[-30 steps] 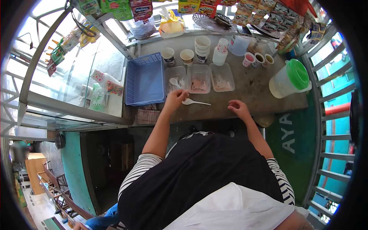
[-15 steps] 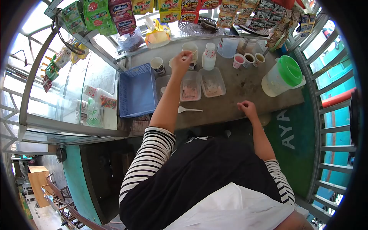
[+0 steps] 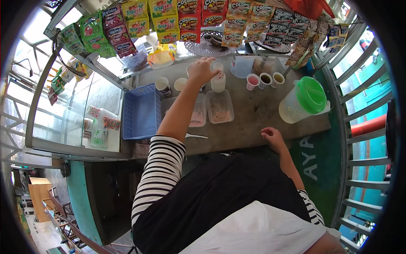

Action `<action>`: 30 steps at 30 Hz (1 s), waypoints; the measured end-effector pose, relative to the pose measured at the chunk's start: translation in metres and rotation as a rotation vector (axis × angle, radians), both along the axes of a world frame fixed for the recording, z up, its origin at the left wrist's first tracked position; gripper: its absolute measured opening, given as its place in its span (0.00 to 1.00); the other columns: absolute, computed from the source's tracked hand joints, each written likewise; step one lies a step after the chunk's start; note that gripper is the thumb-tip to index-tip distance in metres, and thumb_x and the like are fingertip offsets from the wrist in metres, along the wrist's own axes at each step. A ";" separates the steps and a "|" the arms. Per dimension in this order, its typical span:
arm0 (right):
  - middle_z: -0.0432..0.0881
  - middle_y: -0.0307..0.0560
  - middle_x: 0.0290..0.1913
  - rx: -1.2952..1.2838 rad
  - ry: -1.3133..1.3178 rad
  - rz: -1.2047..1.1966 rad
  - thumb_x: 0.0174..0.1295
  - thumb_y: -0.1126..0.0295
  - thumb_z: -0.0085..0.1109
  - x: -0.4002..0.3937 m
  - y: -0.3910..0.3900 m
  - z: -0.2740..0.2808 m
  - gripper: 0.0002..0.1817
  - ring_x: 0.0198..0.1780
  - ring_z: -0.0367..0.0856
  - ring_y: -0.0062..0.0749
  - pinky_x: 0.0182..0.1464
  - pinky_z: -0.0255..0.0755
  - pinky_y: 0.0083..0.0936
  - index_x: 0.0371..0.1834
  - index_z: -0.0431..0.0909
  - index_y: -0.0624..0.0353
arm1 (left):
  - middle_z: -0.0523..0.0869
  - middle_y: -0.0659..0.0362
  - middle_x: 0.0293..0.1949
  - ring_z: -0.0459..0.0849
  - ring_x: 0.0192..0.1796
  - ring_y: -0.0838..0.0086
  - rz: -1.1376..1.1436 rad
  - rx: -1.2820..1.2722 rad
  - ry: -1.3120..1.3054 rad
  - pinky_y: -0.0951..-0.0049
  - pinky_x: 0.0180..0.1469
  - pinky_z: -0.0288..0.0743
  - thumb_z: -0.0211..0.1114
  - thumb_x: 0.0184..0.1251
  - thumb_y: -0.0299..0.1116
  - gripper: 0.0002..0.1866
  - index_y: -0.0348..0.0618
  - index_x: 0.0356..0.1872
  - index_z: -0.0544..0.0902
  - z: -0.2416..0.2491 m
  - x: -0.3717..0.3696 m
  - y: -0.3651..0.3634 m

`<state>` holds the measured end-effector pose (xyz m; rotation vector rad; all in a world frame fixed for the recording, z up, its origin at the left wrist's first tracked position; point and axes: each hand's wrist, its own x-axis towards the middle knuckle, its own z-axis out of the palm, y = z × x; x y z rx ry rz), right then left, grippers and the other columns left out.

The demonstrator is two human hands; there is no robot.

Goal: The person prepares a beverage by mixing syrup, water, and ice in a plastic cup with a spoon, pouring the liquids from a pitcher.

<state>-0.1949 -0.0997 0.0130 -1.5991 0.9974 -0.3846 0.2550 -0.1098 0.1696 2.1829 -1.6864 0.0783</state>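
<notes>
My left hand (image 3: pixel 202 71) is stretched over the back of the counter, its fingers extended and apart. Its fingertips are right at the red-dotted cups atop a white translucent container (image 3: pixel 218 84). Partly behind this hand stands a large pale tub, mostly hidden. Under my left forearm lies a clear plastic box with pink contents (image 3: pixel 197 116), and beside it a second clear box (image 3: pixel 220 114) with a little pink residue. My right hand (image 3: pixel 272 139) hovers near the counter's front edge, fingers loosely curled in, with nothing seen in them. A white plastic spoon (image 3: pixel 196 136) lies near the front edge.
A blue basket (image 3: pixel 141 134) stands left, with paper cups (image 3: pixel 163 86) behind. Three filled cups (image 3: pixel 265 80) are at the back right, near a green-lidded pitcher (image 3: pixel 302 101). Hanging drink sachets (image 3: pixel 190 19) line the top. A glass case (image 3: pixel 80 122) borders the left.
My left hand has opened from a pinch and moved right to the dotted cups. My right hand stays near the front edge. The camera view has tilted up slightly.
</notes>
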 end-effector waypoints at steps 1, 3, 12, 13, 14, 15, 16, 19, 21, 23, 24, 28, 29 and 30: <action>0.88 0.42 0.40 0.005 0.008 0.023 0.61 0.67 0.71 0.000 -0.007 0.005 0.14 0.42 0.85 0.24 0.48 0.77 0.25 0.48 0.85 0.60 | 0.80 0.56 0.66 0.77 0.67 0.60 -0.017 0.084 0.025 0.56 0.65 0.73 0.73 0.53 0.62 0.41 0.54 0.67 0.77 0.002 -0.009 -0.006; 0.88 0.42 0.40 -0.042 0.067 0.089 0.61 0.66 0.71 0.005 -0.020 0.017 0.15 0.43 0.85 0.25 0.48 0.78 0.26 0.48 0.85 0.60 | 0.82 0.56 0.63 0.80 0.65 0.60 -0.020 0.205 0.042 0.58 0.62 0.77 0.72 0.55 0.56 0.35 0.56 0.64 0.79 0.003 -0.020 -0.021; 0.87 0.40 0.44 0.000 0.167 0.357 0.62 0.64 0.72 0.016 -0.069 0.047 0.18 0.46 0.84 0.23 0.52 0.76 0.24 0.52 0.83 0.59 | 0.89 0.51 0.49 0.87 0.53 0.57 0.094 0.300 0.207 0.60 0.57 0.80 0.72 0.50 0.43 0.20 0.53 0.47 0.90 0.023 -0.019 -0.038; 0.87 0.40 0.44 0.031 0.176 0.382 0.62 0.64 0.72 0.016 -0.073 0.049 0.19 0.47 0.84 0.23 0.52 0.76 0.25 0.53 0.83 0.59 | 0.89 0.51 0.49 0.87 0.53 0.57 0.102 0.294 0.207 0.60 0.57 0.80 0.72 0.50 0.43 0.20 0.53 0.47 0.90 0.023 -0.015 -0.039; 0.87 0.40 0.44 0.025 0.177 0.390 0.62 0.64 0.72 0.017 -0.077 0.049 0.19 0.47 0.84 0.23 0.52 0.76 0.25 0.53 0.83 0.59 | 0.89 0.49 0.49 0.86 0.54 0.56 0.053 0.242 0.198 0.59 0.58 0.79 0.74 0.48 0.43 0.24 0.51 0.50 0.89 0.023 -0.011 -0.039; 0.88 0.41 0.45 0.020 0.186 0.434 0.62 0.64 0.71 0.018 -0.081 0.048 0.19 0.48 0.84 0.24 0.52 0.77 0.25 0.53 0.83 0.59 | 0.89 0.48 0.49 0.86 0.54 0.55 0.005 0.193 0.190 0.59 0.59 0.79 0.76 0.45 0.42 0.27 0.50 0.52 0.88 0.026 -0.012 -0.037; 0.88 0.41 0.45 0.016 0.195 0.479 0.62 0.64 0.71 0.018 -0.084 0.047 0.19 0.48 0.84 0.24 0.53 0.77 0.25 0.54 0.83 0.59 | 0.89 0.48 0.49 0.86 0.54 0.55 0.015 0.189 0.193 0.59 0.59 0.79 0.76 0.45 0.42 0.27 0.50 0.52 0.88 0.029 -0.013 -0.035; 0.88 0.42 0.45 0.004 0.220 0.527 0.63 0.65 0.71 0.022 -0.090 0.054 0.19 0.48 0.85 0.25 0.53 0.77 0.25 0.54 0.82 0.59 | 0.89 0.47 0.48 0.87 0.53 0.54 0.029 0.186 0.189 0.59 0.58 0.79 0.76 0.45 0.43 0.28 0.50 0.53 0.88 0.046 -0.016 -0.030; 0.88 0.42 0.45 0.004 0.217 0.555 0.63 0.65 0.71 0.025 -0.095 0.055 0.19 0.48 0.85 0.25 0.54 0.77 0.25 0.55 0.82 0.59 | 0.90 0.49 0.48 0.88 0.51 0.57 -0.002 0.115 0.163 0.61 0.57 0.79 0.78 0.44 0.44 0.30 0.49 0.53 0.88 0.054 -0.014 -0.024; 0.88 0.41 0.45 0.006 0.214 0.578 0.63 0.66 0.71 0.026 -0.097 0.054 0.19 0.48 0.85 0.24 0.54 0.77 0.25 0.55 0.82 0.58 | 0.90 0.50 0.49 0.88 0.51 0.58 0.005 0.081 0.216 0.62 0.57 0.79 0.78 0.43 0.45 0.31 0.48 0.53 0.88 0.062 -0.010 -0.017; 0.87 0.41 0.45 0.031 0.196 0.576 0.63 0.66 0.71 0.026 -0.098 0.054 0.19 0.48 0.84 0.24 0.54 0.77 0.24 0.55 0.82 0.58 | 0.90 0.51 0.49 0.89 0.51 0.60 0.006 0.037 0.260 0.64 0.57 0.79 0.79 0.43 0.46 0.32 0.48 0.54 0.88 0.070 -0.008 -0.012; 0.87 0.39 0.45 0.044 0.162 0.571 0.63 0.65 0.71 0.031 -0.100 0.057 0.19 0.48 0.84 0.22 0.53 0.77 0.23 0.55 0.82 0.59 | 0.90 0.50 0.50 0.89 0.50 0.61 0.061 -0.019 0.287 0.66 0.56 0.80 0.81 0.44 0.47 0.34 0.46 0.55 0.87 0.100 0.002 0.015; 0.87 0.39 0.45 0.047 0.161 0.573 0.63 0.65 0.71 0.032 -0.100 0.058 0.19 0.48 0.84 0.22 0.53 0.77 0.23 0.55 0.82 0.59 | 0.90 0.52 0.49 0.89 0.49 0.64 0.049 -0.098 0.329 0.68 0.55 0.80 0.81 0.47 0.47 0.34 0.43 0.57 0.86 0.093 0.012 0.019; 0.88 0.41 0.44 0.036 0.144 0.564 0.62 0.65 0.71 0.034 -0.099 0.059 0.19 0.47 0.85 0.24 0.52 0.77 0.25 0.54 0.82 0.58 | 0.90 0.52 0.49 0.89 0.49 0.64 0.050 -0.095 0.329 0.68 0.55 0.80 0.81 0.47 0.47 0.34 0.43 0.57 0.86 0.094 0.015 0.026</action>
